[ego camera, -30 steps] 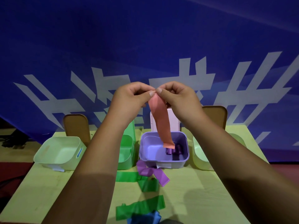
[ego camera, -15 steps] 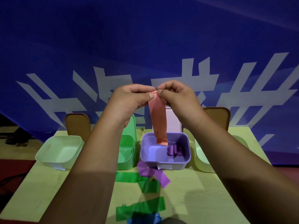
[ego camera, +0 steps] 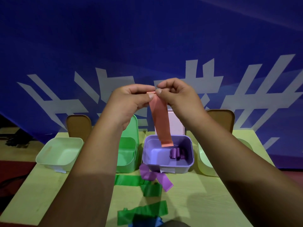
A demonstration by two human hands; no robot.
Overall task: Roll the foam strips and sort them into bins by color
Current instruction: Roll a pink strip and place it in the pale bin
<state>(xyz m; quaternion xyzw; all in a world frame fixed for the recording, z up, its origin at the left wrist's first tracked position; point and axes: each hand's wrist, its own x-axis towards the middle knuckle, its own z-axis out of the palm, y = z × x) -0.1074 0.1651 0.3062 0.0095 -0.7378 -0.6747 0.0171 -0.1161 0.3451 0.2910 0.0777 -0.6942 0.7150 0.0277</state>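
Observation:
An orange foam strip (ego camera: 161, 123) hangs down in front of me, its top end folded into a small roll. My left hand (ego camera: 131, 102) and my right hand (ego camera: 176, 94) both pinch that top end between thumb and fingers. The strip's free end dangles over the purple bin (ego camera: 167, 167), which holds purple rolls (ego camera: 177, 154). A green bin (ego camera: 127, 167) stands left of it, partly behind my left arm. A loose purple strip (ego camera: 155, 176), two green strips (ego camera: 148, 189) (ego camera: 147, 210) and a blue strip (ego camera: 147, 221) lie on the table.
A pale mint bin (ego camera: 59, 152) sits at the far left and a light green bin (ego camera: 205, 163) at the right, partly hidden by my right arm. Brown lids (ego camera: 78, 126) lean behind the bins. The yellow-green table (ego camera: 196, 202) ends at a blue banner wall.
The hanging part of the orange strip has grown shorter as its top end was rolled between my fingers; its free end rose from inside the purple bin to the rim.

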